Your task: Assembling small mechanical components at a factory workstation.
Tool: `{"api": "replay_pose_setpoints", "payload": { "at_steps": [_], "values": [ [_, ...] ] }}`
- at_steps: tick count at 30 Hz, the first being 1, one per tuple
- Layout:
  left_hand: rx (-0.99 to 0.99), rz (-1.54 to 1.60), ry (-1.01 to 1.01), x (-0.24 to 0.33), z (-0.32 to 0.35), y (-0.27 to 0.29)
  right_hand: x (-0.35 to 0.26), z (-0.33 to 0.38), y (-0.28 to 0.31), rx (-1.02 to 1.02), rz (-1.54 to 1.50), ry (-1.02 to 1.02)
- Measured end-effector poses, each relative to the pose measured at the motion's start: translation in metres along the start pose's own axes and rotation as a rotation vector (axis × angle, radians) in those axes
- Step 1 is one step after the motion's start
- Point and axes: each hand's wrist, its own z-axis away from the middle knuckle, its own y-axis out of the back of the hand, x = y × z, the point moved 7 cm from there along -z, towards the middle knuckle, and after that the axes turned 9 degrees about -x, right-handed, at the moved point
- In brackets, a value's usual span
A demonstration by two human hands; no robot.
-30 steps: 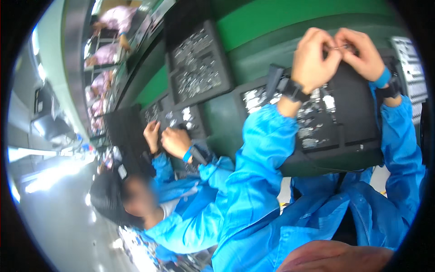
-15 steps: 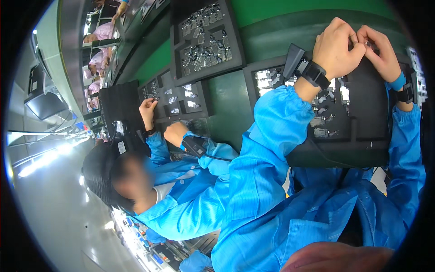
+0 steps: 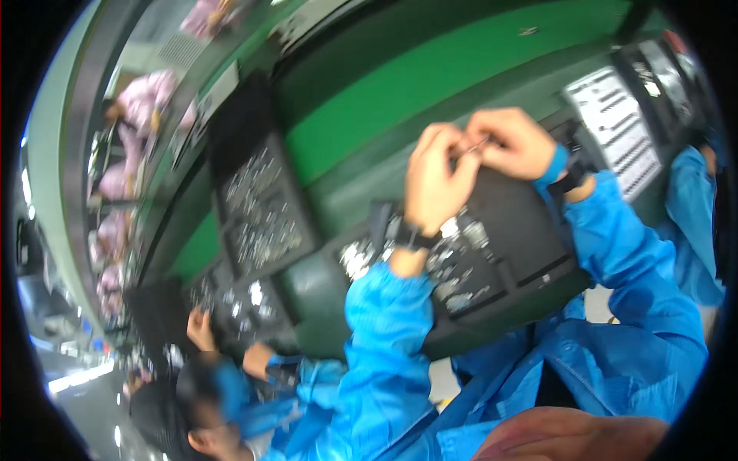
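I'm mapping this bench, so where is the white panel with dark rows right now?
In the head view, the white panel is toward the upper right, to the right of the right hand and its blue wristband.

Grn bench, gry flr, brt light lwr L

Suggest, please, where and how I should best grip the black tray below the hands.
Probably by the black tray's right rim, coming from the person's right: small metal parts lie toward its left, while the section beside that rim looks bare.
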Motion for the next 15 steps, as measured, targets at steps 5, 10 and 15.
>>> {"api": "replay_pose_setpoints", "payload": {
  "at_steps": [5,10,15],
  "values": [
    [-0.059,-0.034,0.005,0.009,-0.001,-0.007,0.007,0.011,0.000,0.021,-0.079,-0.012],
    [-0.072,-0.010,0.045,0.012,0.000,-0.006,0.002,0.011,0.000,0.003,-0.088,-0.049],
    [-0.058,-0.026,0.018,0.008,-0.002,-0.004,0.004,0.007,0.000,0.017,-0.059,-0.009]
  ]
}}
